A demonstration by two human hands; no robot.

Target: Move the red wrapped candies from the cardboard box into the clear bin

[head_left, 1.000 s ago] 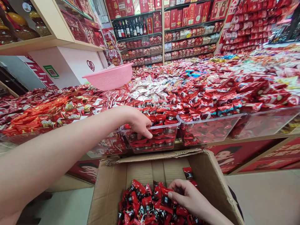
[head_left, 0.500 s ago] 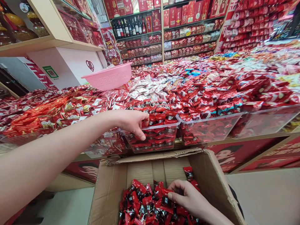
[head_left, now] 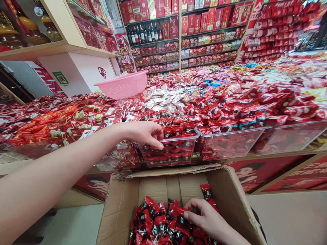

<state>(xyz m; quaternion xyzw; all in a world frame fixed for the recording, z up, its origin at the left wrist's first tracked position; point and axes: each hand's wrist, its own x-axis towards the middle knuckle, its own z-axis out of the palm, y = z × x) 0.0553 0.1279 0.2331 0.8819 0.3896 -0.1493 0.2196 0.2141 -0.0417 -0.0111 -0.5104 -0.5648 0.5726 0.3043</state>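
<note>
A cardboard box stands open in front of me, with many red and black wrapped candies inside. My right hand is down in the box, thumb and fingers closed on one red-black wrapped candy. My left hand reaches out over the front rim of a clear plastic bin, where like candies lie in rows. Its fingers curl down and the thumb lies near them at the rim. What is between them, if anything, is hidden.
A pink plastic basket rests on the heaped candies behind. White packets lie beyond the bin. Another clear bin adjoins on the right. Shelves with bottles and red boxes stand at the back.
The view has shifted slightly, so things sit a little further right. My left thumb has drawn closer to its fingers. My right hand keeps its hold on the candy.
</note>
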